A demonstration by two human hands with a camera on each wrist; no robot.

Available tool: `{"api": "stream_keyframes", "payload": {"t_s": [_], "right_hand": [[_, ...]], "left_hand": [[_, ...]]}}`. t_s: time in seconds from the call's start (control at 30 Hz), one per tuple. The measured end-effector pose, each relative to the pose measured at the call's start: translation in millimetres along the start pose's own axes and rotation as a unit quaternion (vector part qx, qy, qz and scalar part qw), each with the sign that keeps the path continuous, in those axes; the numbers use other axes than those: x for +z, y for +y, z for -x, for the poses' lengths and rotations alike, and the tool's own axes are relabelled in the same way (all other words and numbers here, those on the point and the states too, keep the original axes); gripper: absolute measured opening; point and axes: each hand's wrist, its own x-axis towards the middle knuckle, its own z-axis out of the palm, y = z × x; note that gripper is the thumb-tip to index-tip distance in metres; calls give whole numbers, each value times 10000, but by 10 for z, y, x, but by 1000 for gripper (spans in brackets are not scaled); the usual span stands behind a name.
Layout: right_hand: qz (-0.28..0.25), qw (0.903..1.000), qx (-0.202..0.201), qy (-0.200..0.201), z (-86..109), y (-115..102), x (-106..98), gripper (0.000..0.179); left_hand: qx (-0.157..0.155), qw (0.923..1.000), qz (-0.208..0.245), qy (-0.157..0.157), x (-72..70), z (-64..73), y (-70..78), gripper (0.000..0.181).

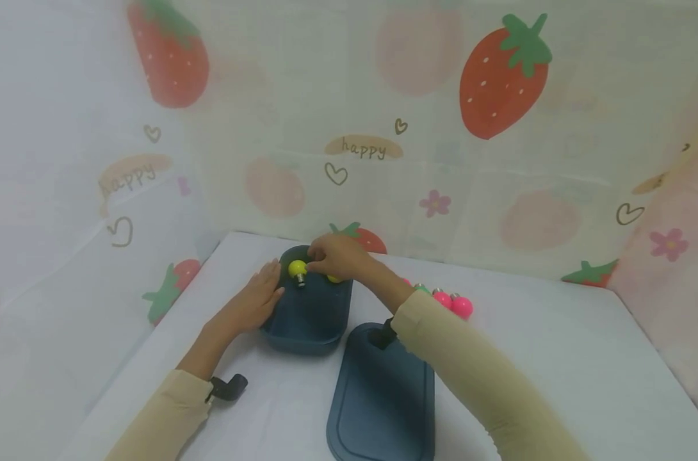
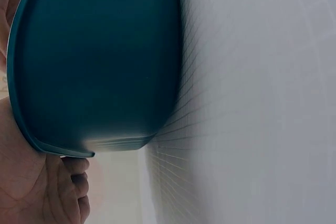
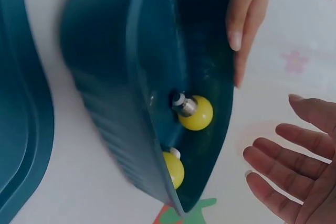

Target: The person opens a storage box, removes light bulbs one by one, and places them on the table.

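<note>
A dark blue plastic bin (image 1: 308, 320) stands on the table with two yellow light bulbs inside. One yellow bulb (image 3: 197, 115) lies near the bin's far end, its metal base showing. The second yellow bulb (image 3: 174, 170) is partly hidden behind the wall. Along the left rim, my left hand (image 1: 260, 298) rests with its fingers extended. My right hand (image 1: 339, 256) hovers over the far right part of the bin; in the right wrist view its fingers are spread and loosely bent, and nothing is between them.
A matching blue lid (image 1: 383, 403) lies flat in front of the bin, to its right. Beyond my right forearm are several bulbs, among them a pink bulb (image 1: 462, 308) and a green bulb (image 1: 422, 289), partly covered by the arm. A strawberry-print cloth (image 1: 349, 83) hangs behind the table.
</note>
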Motion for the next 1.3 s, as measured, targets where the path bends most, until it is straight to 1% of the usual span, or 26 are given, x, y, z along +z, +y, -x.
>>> {"api": "stream_keyframes", "payload": {"t_s": [0.13,0.23,0.33,0.5,0.63,0.77,0.9,1.03,1.17,1.3], "right_hand": [[-308,9995,71,39,-87,14,108,35],[-536,9984,168,17,-115,27,233,34],[-685,9974,207,49,-137,34,358,34],[-796,9964,252,128,-196,42,496,31],[-943,9947,408,104,-255,28,523,31],[-1050,9927,576,166,-335,21,532,31],[-1090,9917,614,287,-418,50,570,31],[-1229,9892,742,293,-490,80,620,32],[-1098,9896,888,283,-547,88,621,33],[-883,9919,879,234,-591,97,601,35]], "left_hand": [[-30,10000,-40,19,76,32,-16,63],[-42,10000,-20,-23,161,83,-23,63],[-23,10000,-12,21,229,134,-31,62],[-4,9999,-25,135,270,171,-41,61],[13,9998,10,181,251,166,-32,61],[30,9998,26,213,207,147,-31,61],[66,9996,-3,259,149,132,-20,61],[85,9996,-65,274,108,114,-17,60],[176,9992,-145,325,75,78,-18,60],[300,9985,-214,406,36,35,-13,59]]}}
